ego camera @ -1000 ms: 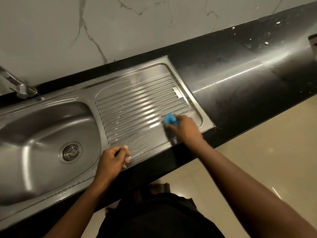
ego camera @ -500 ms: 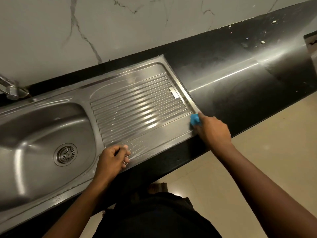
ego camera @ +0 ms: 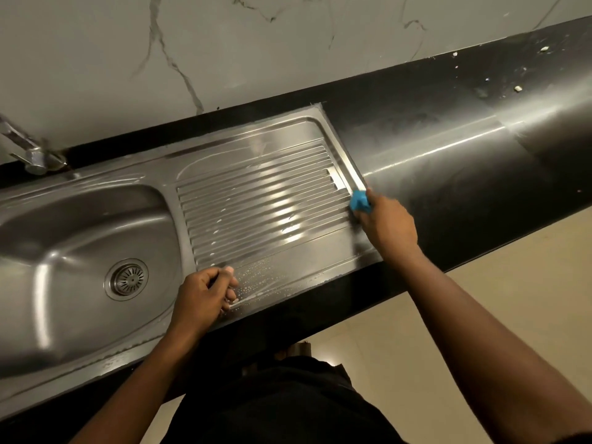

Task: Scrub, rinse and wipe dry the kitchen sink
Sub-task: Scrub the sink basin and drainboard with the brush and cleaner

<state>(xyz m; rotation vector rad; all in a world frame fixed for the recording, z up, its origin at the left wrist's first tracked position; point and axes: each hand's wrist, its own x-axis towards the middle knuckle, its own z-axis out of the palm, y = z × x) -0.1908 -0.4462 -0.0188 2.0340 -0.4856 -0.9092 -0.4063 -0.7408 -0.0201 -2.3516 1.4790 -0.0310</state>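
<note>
Plainly the sink (ego camera: 64, 225) is set into a black countertop (ego camera: 480, 187), with the basin and its drain strainer (ego camera: 127, 278) on the left and the ribbed drainboard (ego camera: 262, 213) on the right. The blue scrubber (ego camera: 359, 201) sits at the drainboard's far right rim, on the seam where steel meets stone. The right hand (ego camera: 389, 227) has its fingers closed round the scrubber and bears down on that rim. The left hand (ego camera: 201, 296) rests on the sink's front lip, fingers curled in with nothing visible inside them, touching a patch of soapy droplets (ego camera: 262, 278). The likeliest slip, I judge, is at the seam: a stroke carried too far would take the scrubber off the steel, smearing suds over the countertop and packing grime into the joint. The bracing hand is another weak point, since wet soapy steel gives poor purchase and leaning on it could send that hand sliding off the lip. The droplets lie close to the front edge, so a careless sweep could push them over onto the floor (ego camera: 512, 299) and leave it slick underfoot. White crumbs (ego camera: 517, 88) lie well apart at the back of the countertop, and a wide pass could drag them in. The tap (ego camera: 30, 149) stands at the far left, so rinsing this right end may prove awkward, and film left in the ribs could dry into streaks
</note>
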